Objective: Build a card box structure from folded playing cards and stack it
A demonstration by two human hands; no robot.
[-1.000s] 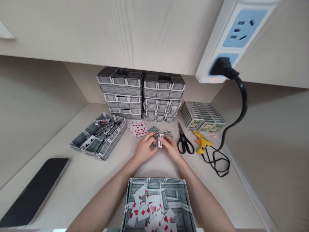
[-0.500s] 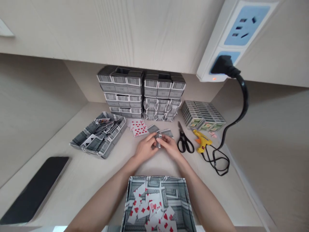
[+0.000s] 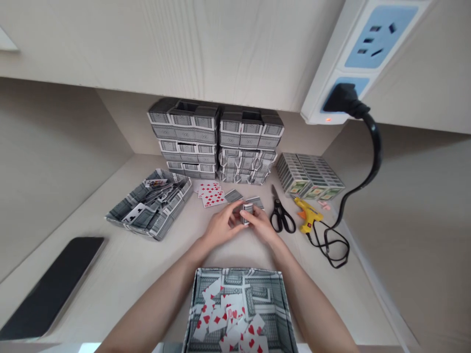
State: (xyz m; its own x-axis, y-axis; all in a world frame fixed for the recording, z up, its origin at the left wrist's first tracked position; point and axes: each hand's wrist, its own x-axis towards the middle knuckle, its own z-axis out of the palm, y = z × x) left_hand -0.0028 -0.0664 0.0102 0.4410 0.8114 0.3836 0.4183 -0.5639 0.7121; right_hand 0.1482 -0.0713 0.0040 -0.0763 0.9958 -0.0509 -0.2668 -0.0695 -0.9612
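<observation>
Between my hands, above the middle of the desk, is a small folded playing card with its grey patterned back showing. My right hand pinches it from the right, thumb across its face. My left hand is curved at its left side, fingertips near the card's edges; whether they press on it is hard to tell. Just beyond lie grey-backed cards and several red diamond cards, face up. Close to my body, between my forearms, a card-covered box holds cut pieces of red-suited cards.
Black scissors and a yellow glue gun with a looped cord lie at right. Card-covered boxes and card decks stand behind. At left are a card-filled tray and a dark phone-like slab. A power strip hangs above.
The folded card has turned, so more of its grey patterned back shows. The fingers of my left hand have spread wider around it.
</observation>
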